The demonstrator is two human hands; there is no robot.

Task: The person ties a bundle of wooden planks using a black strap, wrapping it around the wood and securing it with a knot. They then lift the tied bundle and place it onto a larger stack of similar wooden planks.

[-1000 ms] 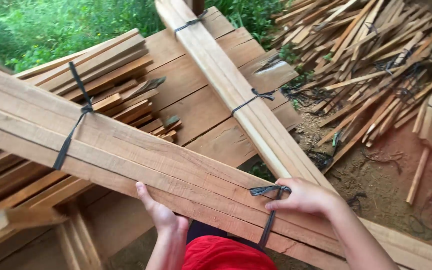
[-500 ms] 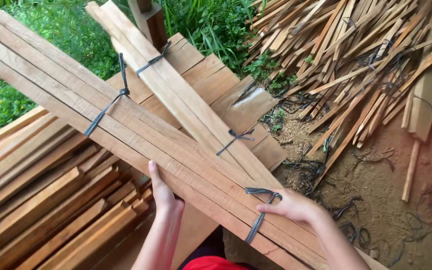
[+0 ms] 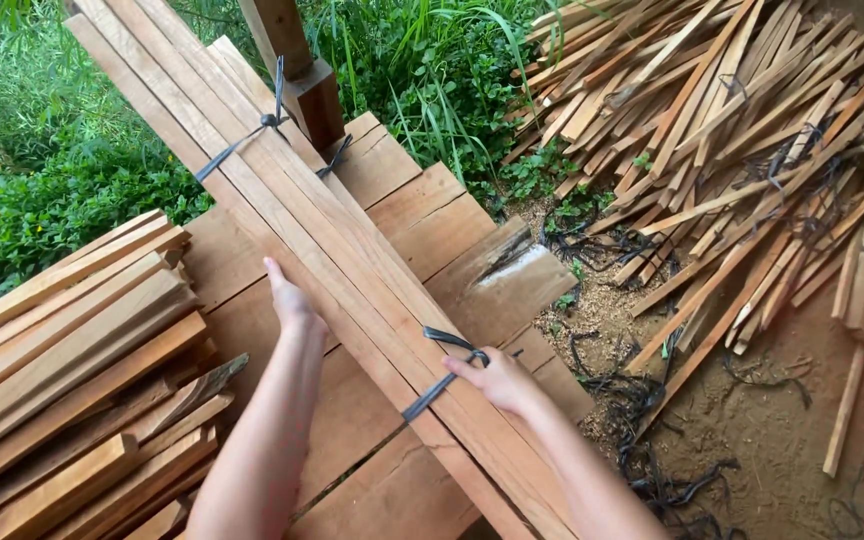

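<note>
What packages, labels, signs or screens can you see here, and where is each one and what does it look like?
No labels, signs or screens show.
Strapped plank bundle: long pale-brown boards running diagonally under the left hand and right hand, bound with dark straps.
Loose slat stack: lower left, light wood.
Scattered offcut pile: upper right, on dirt.

The bundle of planks (image 3: 332,260) has swung from lying almost flat across the view to running steeply up toward the top left. It now covers the second tied bundle, which showed beside it before. The left hand (image 3: 290,300) has slid further up its near edge. The right hand (image 3: 500,380) has moved along with the black strap (image 3: 442,375)
</note>
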